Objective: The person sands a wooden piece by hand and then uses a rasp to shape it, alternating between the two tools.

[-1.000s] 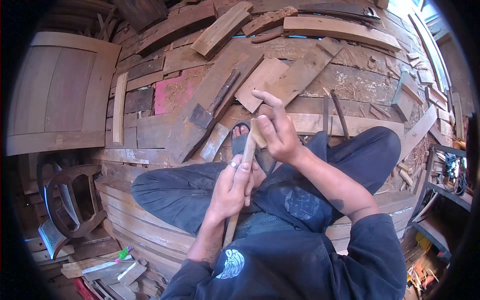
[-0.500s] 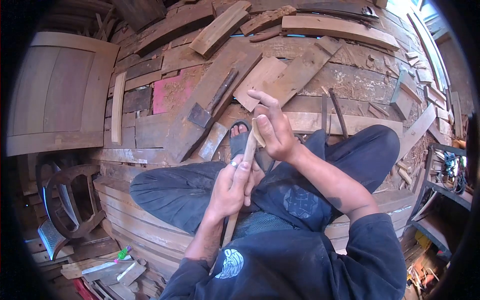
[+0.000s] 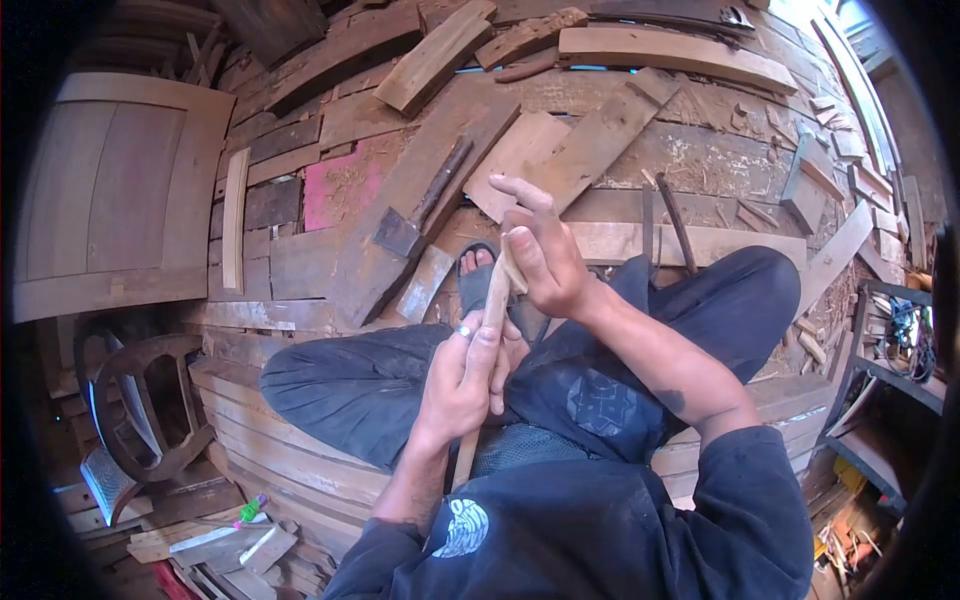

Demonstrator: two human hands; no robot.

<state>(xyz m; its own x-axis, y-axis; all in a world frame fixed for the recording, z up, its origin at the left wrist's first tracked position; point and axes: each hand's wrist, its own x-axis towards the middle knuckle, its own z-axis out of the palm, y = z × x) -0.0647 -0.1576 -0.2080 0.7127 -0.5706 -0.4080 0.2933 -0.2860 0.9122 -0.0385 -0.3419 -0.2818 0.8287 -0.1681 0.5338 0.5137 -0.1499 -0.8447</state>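
Note:
My left hand [image 3: 455, 385] is closed around a slender pale wooden stick [image 3: 496, 297], with a ring on one finger. The stick slants up from my lap, its lower end near my shirt. At its upper end my right hand [image 3: 550, 265] pinches a folded tan sheet [image 3: 515, 274], which looks like sandpaper, against the wood. The right index finger points out past the tip, and the inner side of that grip is hidden. Beyond my hands a hatchet-like tool [image 3: 400, 233] with a dark handle rests on a thick plank [image 3: 365, 265].
Boards and offcuts lie about the plank floor, including a long beam [image 3: 680, 57] at the back. A panelled wooden door [image 3: 135, 190] and a carved frame [image 3: 185, 450] stand at left. At right is a dark shelf [image 3: 890, 400] with cables. Wood scraps [image 3: 240, 550] lie lower left.
Both hands keep their holds on the stick and the folded sheet. The right hand and the stick's upper end have shifted very slightly left in view; the whole scene has also moved a little.

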